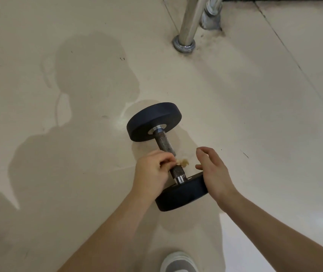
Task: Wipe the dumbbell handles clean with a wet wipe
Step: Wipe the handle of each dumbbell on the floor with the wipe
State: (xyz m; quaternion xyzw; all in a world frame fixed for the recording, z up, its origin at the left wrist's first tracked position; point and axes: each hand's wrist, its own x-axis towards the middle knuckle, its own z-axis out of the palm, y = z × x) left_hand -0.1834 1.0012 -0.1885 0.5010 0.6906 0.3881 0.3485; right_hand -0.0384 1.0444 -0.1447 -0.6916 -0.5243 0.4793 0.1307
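Note:
A black dumbbell point(153, 122) with a knurled metal handle point(164, 143) lies on the pale floor, one weight far, one near. My left hand point(151, 171) is closed on a small crumpled, yellowish wet wipe point(183, 161) and presses it against the near part of the handle. My right hand point(213, 171) rests with fingers spread on the rim of the near weight point(180, 199). The wipe and my left fingers hide a short stretch of the handle.
A shiny metal post with a round base point(184, 45) stands on the floor at the back, beside a grey pipe point(210, 18). My shoe point(178, 262) shows at the bottom edge. Shadows fall across the floor to the left.

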